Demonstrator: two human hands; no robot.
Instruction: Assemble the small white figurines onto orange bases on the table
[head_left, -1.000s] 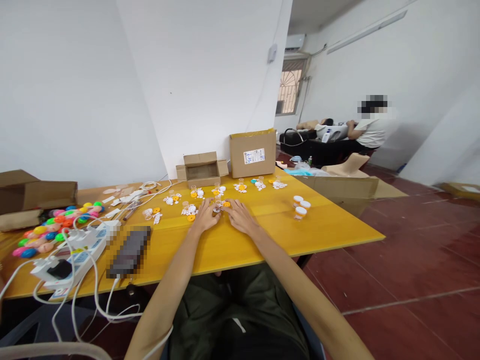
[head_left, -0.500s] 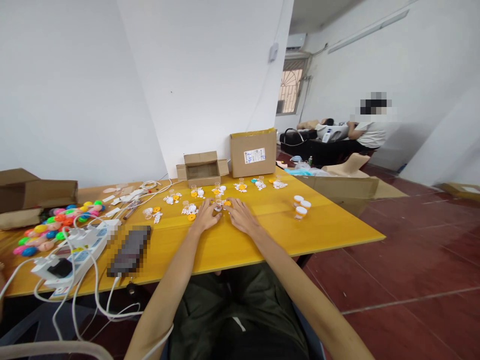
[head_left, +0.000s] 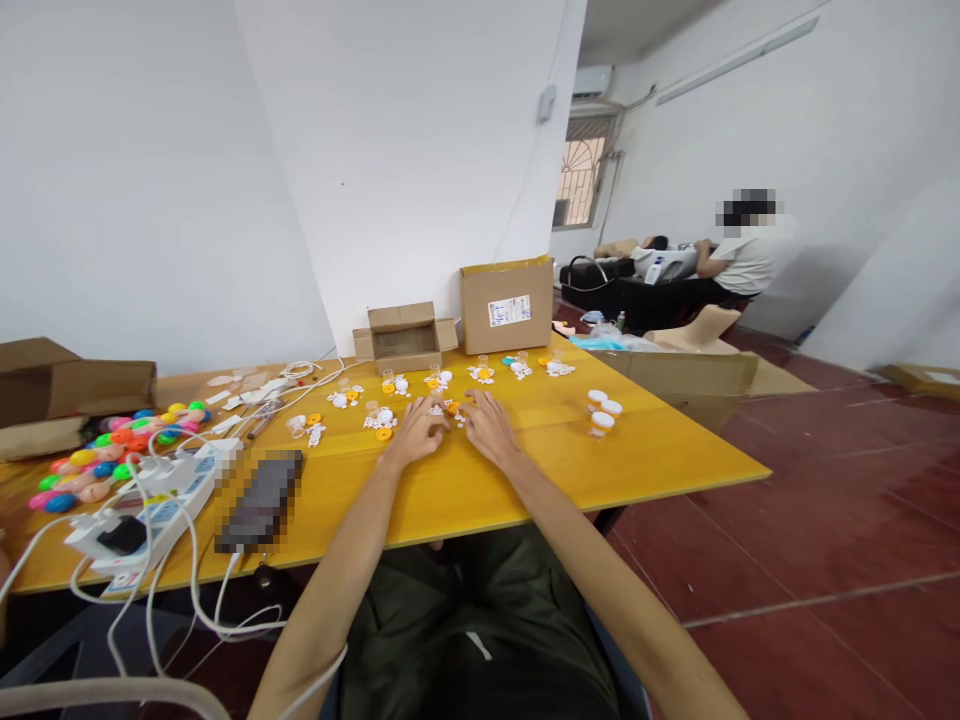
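My left hand (head_left: 417,430) rests on the yellow table, fingers reaching forward and thumb curved apart from them. Small white plastic pieces (head_left: 437,410) lie at its fingertips. My right hand (head_left: 489,428) is opposite, its fingers stretched out and apart. Between the two hands sits an orange disc (head_left: 452,408), close to the right fingertips; whether a finger touches it is too small to tell. Just left of my left hand is a group with white pieces (head_left: 385,417) and an orange ring (head_left: 383,435). No held object shows in either hand.
Several similar groups, such as white parts (head_left: 559,369), line the table's back. Lidded clear jars (head_left: 602,424) stand right. Two cardboard boxes, one open (head_left: 405,345) and one closed (head_left: 506,308), stand behind. Left are a power strip (head_left: 169,510), phone (head_left: 259,502) and coloured balls (head_left: 120,450). A person (head_left: 742,260) sits far right.
My right hand has shifted slightly right, widening the gap between the hands. More of the white pieces and orange disc shows. The clear cup seen between my hands earlier is out of sight.
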